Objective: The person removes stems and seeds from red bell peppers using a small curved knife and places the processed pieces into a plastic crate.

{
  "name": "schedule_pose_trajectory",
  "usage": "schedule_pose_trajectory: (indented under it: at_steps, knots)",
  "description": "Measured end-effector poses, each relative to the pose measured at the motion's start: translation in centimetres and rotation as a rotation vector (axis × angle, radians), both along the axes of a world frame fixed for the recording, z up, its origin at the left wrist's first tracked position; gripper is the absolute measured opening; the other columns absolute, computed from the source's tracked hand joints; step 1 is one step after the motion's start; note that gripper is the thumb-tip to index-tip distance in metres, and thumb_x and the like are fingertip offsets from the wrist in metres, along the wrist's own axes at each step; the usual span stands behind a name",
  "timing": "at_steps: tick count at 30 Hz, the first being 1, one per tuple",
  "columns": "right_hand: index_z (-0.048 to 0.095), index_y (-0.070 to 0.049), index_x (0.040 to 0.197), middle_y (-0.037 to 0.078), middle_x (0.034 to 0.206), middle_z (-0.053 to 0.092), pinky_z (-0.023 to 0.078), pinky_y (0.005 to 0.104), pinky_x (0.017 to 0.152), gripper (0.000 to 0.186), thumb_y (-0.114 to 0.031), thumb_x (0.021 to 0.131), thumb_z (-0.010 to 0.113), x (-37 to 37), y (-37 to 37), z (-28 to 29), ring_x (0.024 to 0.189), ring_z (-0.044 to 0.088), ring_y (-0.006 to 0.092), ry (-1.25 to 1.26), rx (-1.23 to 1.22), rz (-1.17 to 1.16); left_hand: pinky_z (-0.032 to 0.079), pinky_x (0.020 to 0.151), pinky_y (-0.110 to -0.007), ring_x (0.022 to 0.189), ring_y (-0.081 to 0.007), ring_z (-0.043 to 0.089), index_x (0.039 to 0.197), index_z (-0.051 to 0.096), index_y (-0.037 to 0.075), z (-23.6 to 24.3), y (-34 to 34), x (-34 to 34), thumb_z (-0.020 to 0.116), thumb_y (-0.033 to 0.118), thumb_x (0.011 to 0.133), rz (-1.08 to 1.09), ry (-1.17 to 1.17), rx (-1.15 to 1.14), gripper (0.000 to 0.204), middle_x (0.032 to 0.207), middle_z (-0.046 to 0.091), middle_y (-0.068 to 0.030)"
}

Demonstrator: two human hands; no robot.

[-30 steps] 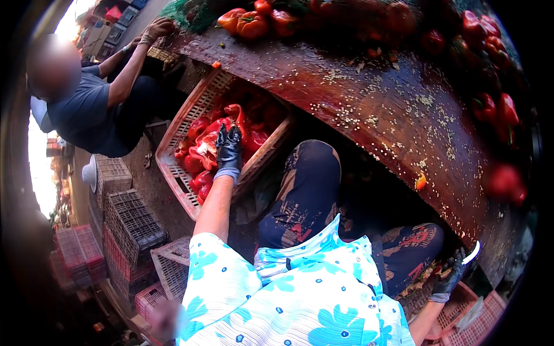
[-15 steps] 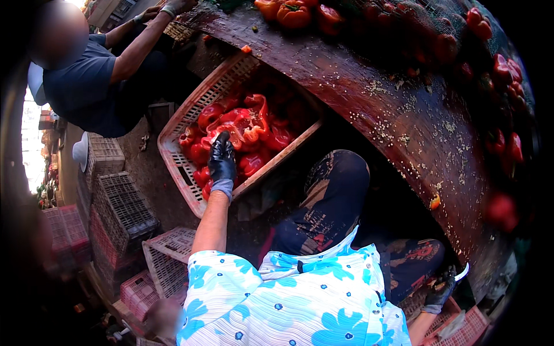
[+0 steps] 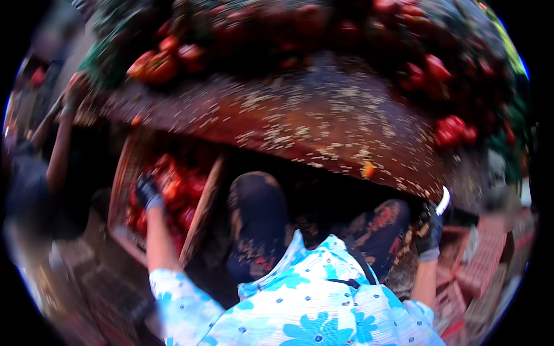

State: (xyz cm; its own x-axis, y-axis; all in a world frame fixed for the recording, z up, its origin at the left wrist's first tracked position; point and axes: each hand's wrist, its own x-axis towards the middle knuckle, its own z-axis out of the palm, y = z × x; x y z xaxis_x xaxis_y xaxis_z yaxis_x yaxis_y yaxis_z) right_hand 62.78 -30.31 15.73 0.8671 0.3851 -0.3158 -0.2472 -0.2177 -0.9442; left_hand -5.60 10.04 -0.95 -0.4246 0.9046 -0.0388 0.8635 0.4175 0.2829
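- Slate-blue cloth at far left is a co-worker's shirt, smeared on my feed; the co-worker's hand is near green netting at the table's end.
- Next comes a slatted crate, its long sides running away from the wearer, below the table edge.
- Inside its left part I find the left hand, black-gloved, over or against the heap. Blur hides its fingers; I cannot tell whether they are spread or pinching anything.
- The red peppers in the crate lie just right of that glove and also beyond it. This is the relation I watch: the left hand is by far the nearer, while the right is well apart, across both knees.
- In the middle, dark patterned trousers sit below the reddish-brown table, which is strewn with pale seeds; an orange scrap lies near its close edge.
- Farther right, I have the right hand, also black-gloved, apparently curled round a handle I can't make out. From it a pale curved blade points up, away from the wearer, beside the table's right end.
- At far right, pink-red crates.
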Motion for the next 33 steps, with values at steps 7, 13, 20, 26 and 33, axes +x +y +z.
schedule_pose_trajectory:
  at_steps: [7, 13, 20, 26, 33]
  knots:
    - [0.055, -0.009, 0.124, 0.000, 0.095, 0.065, 0.046, 0.0190, 0.053, 0.038, -0.020, 0.089, 0.064, 3.3, 5.8, 3.6, 0.067, 0.057, 0.0050, -0.079, 0.082, -0.045, 0.054, 0.078, -0.032, 0.089, -0.0203, 0.064, 0.114, 0.061, -0.003, 1.6, 2.4, -8.1, 0.046, 0.003, 0.094, -0.009, -0.195, 0.700, 0.026, 0.108, 0.067, -0.0166]
    - [0.056, -0.009, 0.123, 0.004, 0.106, 0.065, 0.048, 0.0227, 0.056, 0.037, -0.024, 0.091, 0.064, 10.6, 9.4, 1.4, 0.071, 0.058, 0.0081, -0.120, 0.284, -0.112, 0.050, 0.094, -0.032, 0.109, -0.0205, 0.060, 0.127, 0.055, -0.003, 18.1, 3.7, 25.3, 0.046, 0.009, 0.094, -0.751, -1.121, 0.445, 0.036, 0.120, 0.062, -0.0145]
    - [0.055, -0.011, 0.123, 0.001, 0.100, 0.065, 0.050, 0.0265, 0.057, 0.038, -0.023, 0.089, 0.066, 19.0, 11.0, -2.2, 0.073, 0.063, 0.0127, 0.059, 0.427, -0.169, 0.049, 0.080, -0.024, 0.095, -0.0134, 0.064, 0.131, 0.053, 0.009, 18.0, -2.7, 62.8, 0.048, 0.021, 0.095, -1.038, -1.457, -0.415, 0.038, 0.116, 0.066, -0.0042]
    - [0.057, -0.016, 0.124, -0.001, 0.098, 0.065, 0.053, 0.0277, 0.059, 0.038, -0.030, 0.089, 0.066, 21.3, 12.4, -5.3, 0.075, 0.063, 0.0127, 0.162, 0.484, -0.106, 0.048, 0.078, -0.032, 0.094, -0.0173, 0.057, 0.132, 0.051, 0.006, 14.8, -9.1, 82.9, 0.057, 0.039, 0.095, -1.283, -1.281, -0.448, 0.050, 0.118, 0.060, -0.0072]
    - [0.057, -0.015, 0.123, -0.003, 0.093, 0.064, 0.050, 0.0234, 0.061, 0.034, -0.026, 0.092, 0.063, 14.8, 15.5, -3.9, 0.072, 0.060, 0.0092, 0.248, 0.448, 0.033, 0.045, 0.093, -0.032, 0.105, -0.0193, 0.057, 0.126, 0.052, 0.002, 14.7, -9.3, 79.2, 0.070, 0.040, 0.086, -1.157, -1.151, -0.232, 0.057, 0.117, 0.060, -0.0123]
